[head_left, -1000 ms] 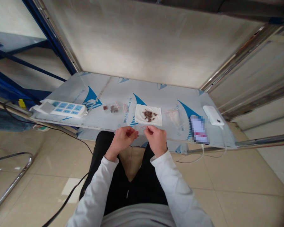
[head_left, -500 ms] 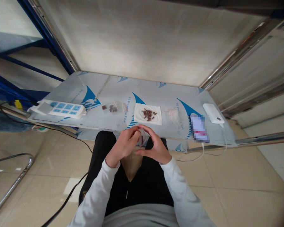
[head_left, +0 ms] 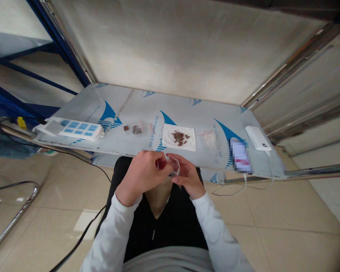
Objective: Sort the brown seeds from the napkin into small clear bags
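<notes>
Over my lap, at the shelf's front edge, both hands are closed on a small clear plastic bag [head_left: 175,166]. My left hand [head_left: 147,172] pinches its left side, the fingers curled in toward the mouth. My right hand [head_left: 189,175] grips the other side between thumb and fingers. What the bag contains is too small to make out. Just beyond lies a white paper napkin [head_left: 167,141] bearing a heap of small brown pieces [head_left: 180,138]. Filled clear bags [head_left: 137,129] with brown contents lie left of it, and flat clear bags [head_left: 209,139] lie to its right.
A film-covered metal shelf [head_left: 124,105] spans the view. On its left is a white power strip [head_left: 79,129]; on its right, a phone [head_left: 240,155] and a white power bank [head_left: 256,138] with cables. A black cable [head_left: 87,224] crosses the floor at left.
My left hand has turned and shifted slightly, its fingers now at the bag's mouth. My right fingers have closed in around the bag, whose opening shows more. The view has shifted a little.
</notes>
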Motion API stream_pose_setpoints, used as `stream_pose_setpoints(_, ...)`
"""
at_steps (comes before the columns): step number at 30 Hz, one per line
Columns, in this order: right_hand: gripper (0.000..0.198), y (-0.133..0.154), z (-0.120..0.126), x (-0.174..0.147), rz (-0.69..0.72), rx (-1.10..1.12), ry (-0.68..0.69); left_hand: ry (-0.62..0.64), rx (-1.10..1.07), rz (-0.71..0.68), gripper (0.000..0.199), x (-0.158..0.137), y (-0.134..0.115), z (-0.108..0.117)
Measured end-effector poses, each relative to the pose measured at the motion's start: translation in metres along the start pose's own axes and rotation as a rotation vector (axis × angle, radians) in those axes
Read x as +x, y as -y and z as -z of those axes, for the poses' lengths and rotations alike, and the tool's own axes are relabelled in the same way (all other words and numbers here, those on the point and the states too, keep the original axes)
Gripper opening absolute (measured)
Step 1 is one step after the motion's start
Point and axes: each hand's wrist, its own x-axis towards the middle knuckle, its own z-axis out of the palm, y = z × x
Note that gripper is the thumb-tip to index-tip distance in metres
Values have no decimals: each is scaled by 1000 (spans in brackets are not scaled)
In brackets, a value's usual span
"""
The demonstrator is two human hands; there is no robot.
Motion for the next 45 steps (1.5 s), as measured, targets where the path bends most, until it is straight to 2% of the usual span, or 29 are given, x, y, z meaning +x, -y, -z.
stream_pose_setpoints(5,67,-2,-5,1,-39,64,17,34,-111,-26,23,-1,8,6)
stream_pose_setpoints(8,67,0,-13,1,10,12,32,9,-148,-25,23,-1,9,7)
stream_pose_setpoints(11,70,3,-23,1,56,-33,-30,-25,-180,-10,23,-1,10,8)
stream_pose_setpoints(14,58,5,-29,1,29,-61,-106,-36,-147,8,21,0,14,10)
stream_pose_setpoints(18,43,5,-32,0,2,-100,-136,-87,-63,6,22,-2,15,17)
stream_pose_setpoints(22,39,11,-17,11,45,-210,-161,-224,-170,8,34,-6,13,25)
stream_pose_setpoints(25,43,17,18,43,47,-470,-163,-310,-270,39,40,-7,17,30)
stream_pose_setpoints(28,44,22,62,89,-12,-970,-81,-312,-302,65,41,-5,26,31)
stream_pose_setpoints(31,41,25,88,130,-90,-1644,186,-280,-279,107,42,0,38,24)
stream_pose_setpoints(33,37,25,91,148,-117,-1942,360,-249,-234,152,42,2,47,16)
stream_pose_setpoints(36,32,24,84,162,-110,-2088,480,-206,-145,237,41,5,64,3)
stream_pose_setpoints(39,27,24,75,166,-71,-2180,578,-220,-60,315,38,14,84,-11)
stream_pose_setpoints(42,26,25,70,168,-39,-2235,651,-293,21,358,31,37,99,-25)
stream_pose_setpoints(45,22,27,66,165,45,-2323,714,-339,62,339,25,71,108,-34)
